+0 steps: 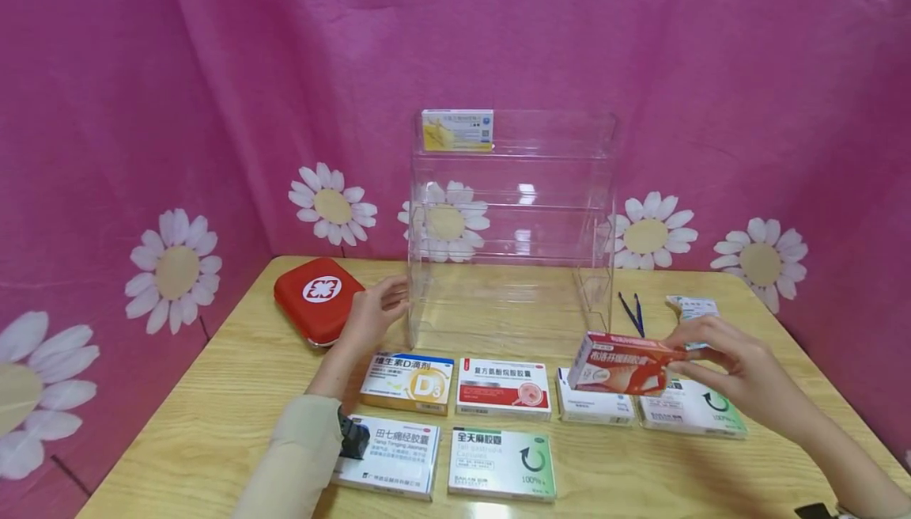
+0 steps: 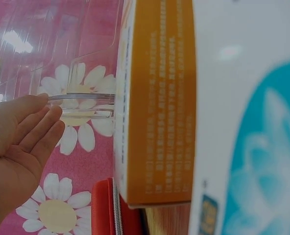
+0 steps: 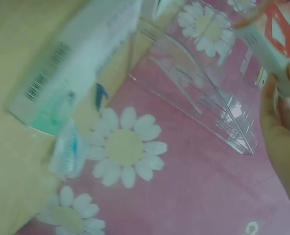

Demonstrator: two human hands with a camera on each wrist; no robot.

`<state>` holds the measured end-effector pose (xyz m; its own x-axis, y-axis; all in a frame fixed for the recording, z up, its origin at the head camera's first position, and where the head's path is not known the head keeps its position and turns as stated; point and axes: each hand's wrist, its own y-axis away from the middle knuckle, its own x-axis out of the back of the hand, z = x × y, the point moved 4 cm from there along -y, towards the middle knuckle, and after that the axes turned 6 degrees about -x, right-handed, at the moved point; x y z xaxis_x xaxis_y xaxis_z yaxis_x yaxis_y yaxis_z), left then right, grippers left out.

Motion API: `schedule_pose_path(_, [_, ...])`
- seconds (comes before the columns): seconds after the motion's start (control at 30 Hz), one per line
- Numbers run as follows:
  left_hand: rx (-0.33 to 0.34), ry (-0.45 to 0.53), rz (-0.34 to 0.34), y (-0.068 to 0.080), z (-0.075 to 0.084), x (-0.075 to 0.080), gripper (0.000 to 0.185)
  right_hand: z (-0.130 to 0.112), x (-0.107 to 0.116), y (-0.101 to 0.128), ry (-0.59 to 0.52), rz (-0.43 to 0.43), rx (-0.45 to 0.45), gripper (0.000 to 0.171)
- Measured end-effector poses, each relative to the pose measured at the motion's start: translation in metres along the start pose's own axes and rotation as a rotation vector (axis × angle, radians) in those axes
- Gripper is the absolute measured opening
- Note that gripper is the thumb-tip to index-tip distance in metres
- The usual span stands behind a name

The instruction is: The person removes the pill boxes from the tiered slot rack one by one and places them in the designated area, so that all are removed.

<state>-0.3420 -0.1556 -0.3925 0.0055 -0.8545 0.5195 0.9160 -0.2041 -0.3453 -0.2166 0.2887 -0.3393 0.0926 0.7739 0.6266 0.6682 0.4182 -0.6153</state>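
My right hand (image 1: pixel 740 373) pinches one end of a red-and-white medicine box (image 1: pixel 619 365), holding it above the front row in the head view. In the right wrist view that box (image 3: pixel 270 44) is partly cut off at the upper right. My left hand (image 1: pixel 377 313) has its fingertips right at the left side of a clear tiered display rack (image 1: pixel 512 254). Its fingers (image 2: pixel 44 129) are nearly straight beside the rack's edge in the left wrist view. On the rack's top tier, at the left, stands a yellow-and-white box (image 1: pixel 458 131).
Below the rack lie a vitamin D box (image 1: pixel 409 380), a red-and-white capsule box (image 1: pixel 504 386), a white box (image 1: pixel 594 404) and green-and-white boxes (image 1: pixel 501 464). A white box (image 1: pixel 395 456) lies near my left wrist. A red case (image 1: pixel 316 297), blue tweezers (image 1: pixel 631 315) and a small packet (image 1: pixel 693 308) sit farther back.
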Motion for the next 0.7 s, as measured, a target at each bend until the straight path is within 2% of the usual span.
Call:
schedule_pose_path(0.1, [-0.005,0.006,0.0,0.0,0.0,0.0,0.046,0.0,-0.009,0.015,-0.032,-0.079,-0.027,0.054])
schedule_pose_path(0.27, [-0.012,0.019,0.009,0.0,-0.002,0.001,0.045,0.002,-0.026,0.034,-0.056,-0.194,-0.123,0.043])
schedule_pose_path(0.43, [-0.008,0.02,0.003,0.001,-0.002,0.0,0.045,0.006,-0.039,0.046,-0.066,-0.259,-0.193,0.035])
schedule_pose_path(0.7, [0.013,0.004,-0.001,0.001,0.001,0.0,0.045,0.017,-0.047,0.054,-0.12,-0.34,-0.243,0.028])
